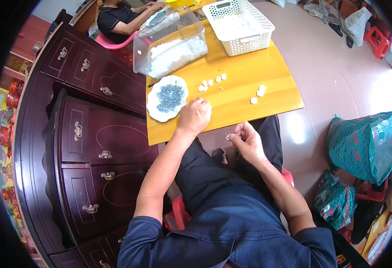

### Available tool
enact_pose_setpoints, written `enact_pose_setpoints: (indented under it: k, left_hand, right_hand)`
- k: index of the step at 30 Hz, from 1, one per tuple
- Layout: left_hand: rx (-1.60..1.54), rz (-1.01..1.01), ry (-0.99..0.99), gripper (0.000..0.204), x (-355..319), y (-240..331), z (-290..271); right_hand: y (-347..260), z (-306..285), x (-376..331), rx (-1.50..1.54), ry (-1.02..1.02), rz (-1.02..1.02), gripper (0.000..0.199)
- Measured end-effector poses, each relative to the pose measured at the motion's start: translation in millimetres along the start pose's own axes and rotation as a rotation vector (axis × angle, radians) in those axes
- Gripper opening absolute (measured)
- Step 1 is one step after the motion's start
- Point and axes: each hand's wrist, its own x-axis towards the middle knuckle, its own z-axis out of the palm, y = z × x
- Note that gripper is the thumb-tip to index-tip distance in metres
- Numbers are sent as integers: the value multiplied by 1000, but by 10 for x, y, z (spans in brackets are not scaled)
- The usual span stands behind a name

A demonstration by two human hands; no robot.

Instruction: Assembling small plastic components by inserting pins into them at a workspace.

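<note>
My left hand (195,116) is closed, knuckles up, at the near edge of the wooden table (245,71). Its fingertips are hidden, so I cannot make out what they hold, if anything. Just left of it lies a white scalloped plate (154,103) heaped with small dark grey slender pieces (169,97). Over my lap, off the table's edge, my right hand (248,143) pinches a small white piece (227,137) between thumb and finger. Several small round white pieces (210,82) are scattered beyond my left hand, and a few more white pieces (260,93) lie farther right.
A clear plastic bin (140,58) of white pieces and a white perforated basket (249,47) stand at the table's far side. Another person (120,20) sits beyond. Dark wooden cabinets (115,134) flank the left. Teal bags (361,143) rest on the right.
</note>
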Motion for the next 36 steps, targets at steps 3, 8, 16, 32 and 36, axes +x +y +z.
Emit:
enact_pose_setpoints:
  k: [3,8,16,32,36]
  left_hand:
    - [-19,19,63,8,-35,6,30]
    - [-24,-16,25,12,-33,8,57]
    - [-44,-10,68,18,-144,-43,136]
    - [-317,-126,79,25,-302,-42,-86]
    - [-294,-126,53,13,-264,-29,-81]
  right_hand:
    - [-14,37,-18,22,32,13,15]
    - [43,24,-4,23,32,-29,15]
    - [19,5,-2,-1,-12,-14,16]
    - [-8,0,3,12,0,14,15]
    - [0,-6,4,33,-9,11,16]
